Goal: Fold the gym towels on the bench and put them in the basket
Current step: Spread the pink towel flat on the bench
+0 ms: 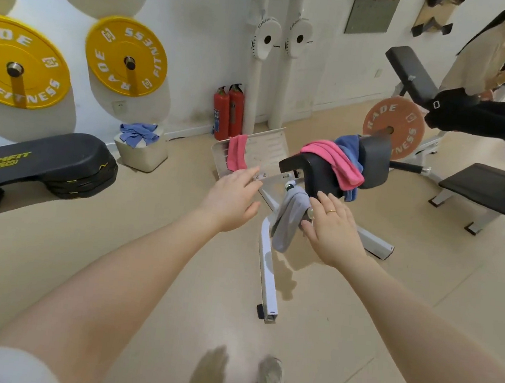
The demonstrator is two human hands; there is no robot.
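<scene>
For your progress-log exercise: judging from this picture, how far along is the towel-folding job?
Done: a crumpled blue towel lies in the white basket, unfolded. In hand: nothing; both open hands, left and right, reach toward the grey towel on the bench frame. Left: that one, two pink towels and a blue one.

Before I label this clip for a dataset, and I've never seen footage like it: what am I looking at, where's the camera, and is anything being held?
There is no machine: the camera sits on a person's head, looking down along both bare arms. The left hand and right hand reach forward with relaxed fingers and hold nothing. Ahead stands a padded gym bench with a pink towel and a blue towel draped on it; a grey towel hangs from its frame beside the right hand. Another pink towel lies on the footplate. By the wall, a white basket holds crumpled blue cloth.
</scene>
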